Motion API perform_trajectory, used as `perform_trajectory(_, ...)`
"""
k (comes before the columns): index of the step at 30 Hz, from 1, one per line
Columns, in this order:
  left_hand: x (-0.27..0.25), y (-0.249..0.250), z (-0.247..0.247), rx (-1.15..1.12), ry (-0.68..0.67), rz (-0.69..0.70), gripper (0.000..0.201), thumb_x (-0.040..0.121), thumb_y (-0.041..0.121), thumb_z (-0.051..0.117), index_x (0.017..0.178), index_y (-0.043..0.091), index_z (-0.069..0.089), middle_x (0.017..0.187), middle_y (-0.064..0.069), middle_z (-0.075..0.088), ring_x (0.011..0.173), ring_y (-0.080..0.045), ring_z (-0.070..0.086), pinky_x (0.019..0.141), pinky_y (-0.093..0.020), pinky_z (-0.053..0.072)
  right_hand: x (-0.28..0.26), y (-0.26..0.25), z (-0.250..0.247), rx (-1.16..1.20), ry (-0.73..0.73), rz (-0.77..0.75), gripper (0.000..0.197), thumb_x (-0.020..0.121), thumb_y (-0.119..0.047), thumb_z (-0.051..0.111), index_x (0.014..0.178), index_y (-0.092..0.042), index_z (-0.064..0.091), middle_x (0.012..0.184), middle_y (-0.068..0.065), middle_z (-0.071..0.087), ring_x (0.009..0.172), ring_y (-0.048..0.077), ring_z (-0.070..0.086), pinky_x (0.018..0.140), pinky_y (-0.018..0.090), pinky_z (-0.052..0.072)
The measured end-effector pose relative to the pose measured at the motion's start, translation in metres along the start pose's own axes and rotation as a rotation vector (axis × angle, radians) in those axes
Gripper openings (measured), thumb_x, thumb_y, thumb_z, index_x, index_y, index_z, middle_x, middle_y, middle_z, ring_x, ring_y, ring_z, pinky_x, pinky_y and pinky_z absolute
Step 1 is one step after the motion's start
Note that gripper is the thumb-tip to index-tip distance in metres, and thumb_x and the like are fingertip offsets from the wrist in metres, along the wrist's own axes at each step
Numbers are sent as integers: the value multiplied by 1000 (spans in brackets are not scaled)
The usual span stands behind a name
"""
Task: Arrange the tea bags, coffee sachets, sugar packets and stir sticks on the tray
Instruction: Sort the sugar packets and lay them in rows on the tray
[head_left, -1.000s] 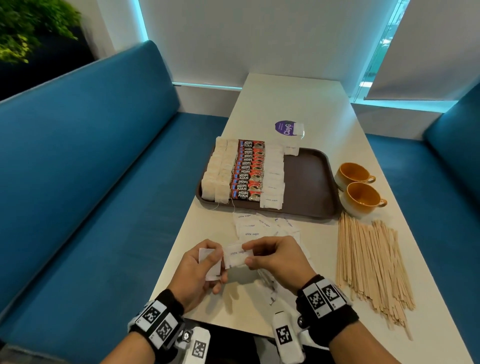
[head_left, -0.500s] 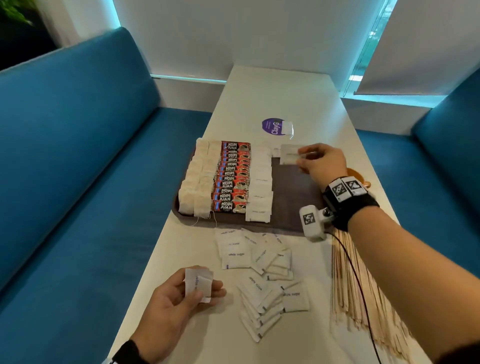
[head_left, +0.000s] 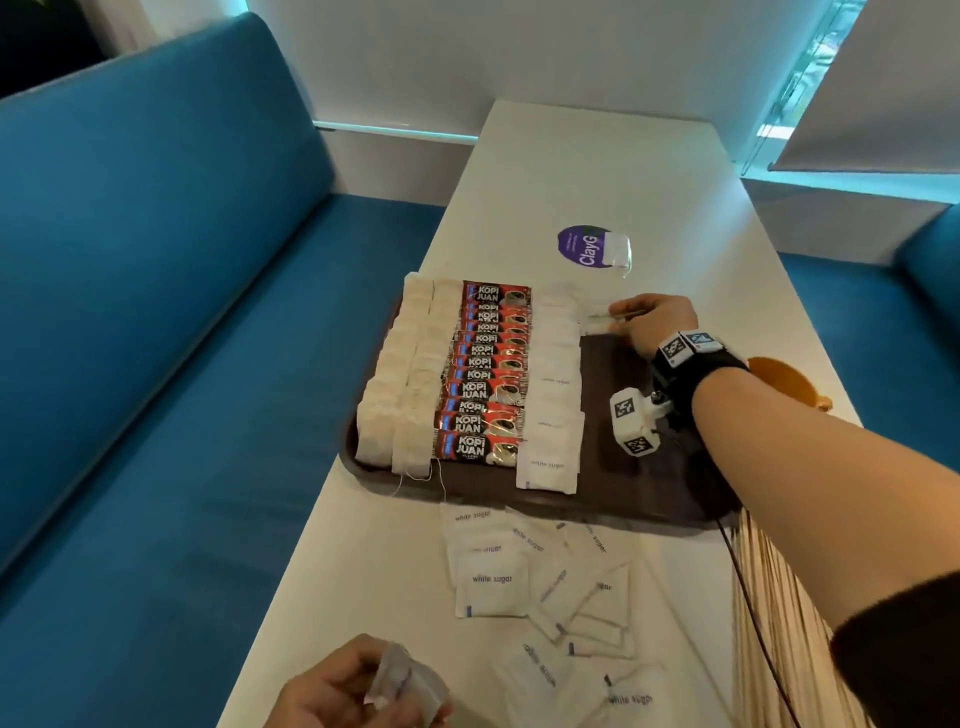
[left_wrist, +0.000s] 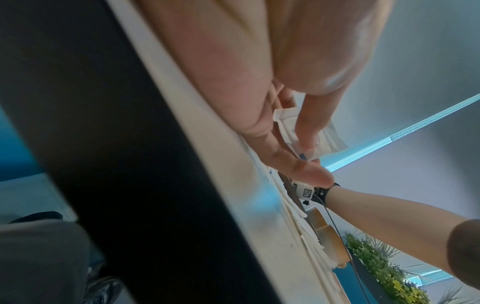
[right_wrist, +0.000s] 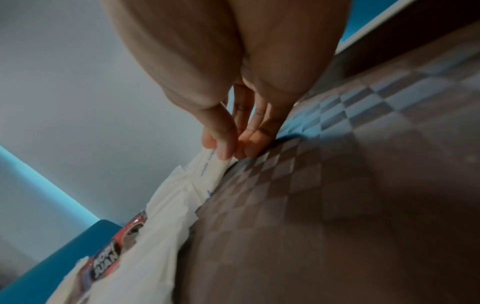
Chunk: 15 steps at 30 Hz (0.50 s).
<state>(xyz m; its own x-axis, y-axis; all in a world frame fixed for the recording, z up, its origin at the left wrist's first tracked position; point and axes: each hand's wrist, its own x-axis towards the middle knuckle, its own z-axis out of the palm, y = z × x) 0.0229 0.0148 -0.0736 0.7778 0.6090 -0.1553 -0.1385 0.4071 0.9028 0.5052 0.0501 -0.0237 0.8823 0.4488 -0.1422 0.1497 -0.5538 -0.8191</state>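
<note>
A dark brown tray (head_left: 628, 483) holds rows of white tea bags (head_left: 400, 384), red coffee sachets (head_left: 488, 374) and white sugar packets (head_left: 553, 395). My right hand (head_left: 626, 317) reaches over the tray's far edge and pinches one sugar packet (head_left: 596, 322) (right_wrist: 210, 170) at the far end of the sugar row, low against the tray. My left hand (head_left: 358, 691) stays at the table's near edge, gripping a small bunch of sugar packets (head_left: 405, 683) (left_wrist: 293, 131). Loose sugar packets (head_left: 530, 587) lie on the table before the tray. Wooden stir sticks (head_left: 779, 623) lie at the right, partly hidden by my forearm.
An orange cup (head_left: 779, 376) stands right of the tray behind my right wrist. A purple round sticker with a clear packet (head_left: 592, 247) lies beyond the tray. Blue benches (head_left: 156, 312) flank the white table (head_left: 597, 171).
My right hand left the left hand, carried a sugar packet out over the tray and lowered it to the far end of the sugar row. The left hand stayed near with its packets.
</note>
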Motion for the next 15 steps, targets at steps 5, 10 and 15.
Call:
perform_trajectory(5, 0, 16, 11, 194, 163, -161, 99, 8, 65, 96, 61, -13, 66, 69, -24, 69, 63, -22, 69, 60, -15, 50, 12, -2, 6, -139, 34, 26, 13, 79, -16, 87, 83, -26, 79, 93, -3, 75, 89, 17, 69, 84, 29, 58)
perform_trajectory(10, 4, 19, 7, 174, 161, -299, 97, 8, 50, 103, 75, -12, 70, 72, -25, 65, 74, -33, 63, 67, -22, 53, 7, -6, 4, -156, 60, 24, 13, 81, -16, 85, 91, -22, 78, 96, 0, 72, 91, 19, 66, 80, 29, 55)
perform_trajectory(15, -8, 16, 15, 82, 205, -239, 28, 57, -5, 82, 84, -8, 74, 75, -31, 64, 59, -33, 64, 55, -26, 54, -23, -24, -17, -95, 102, -6, 15, 86, -7, 72, 94, -20, 76, 99, 2, 74, 90, 18, 67, 63, 23, 49)
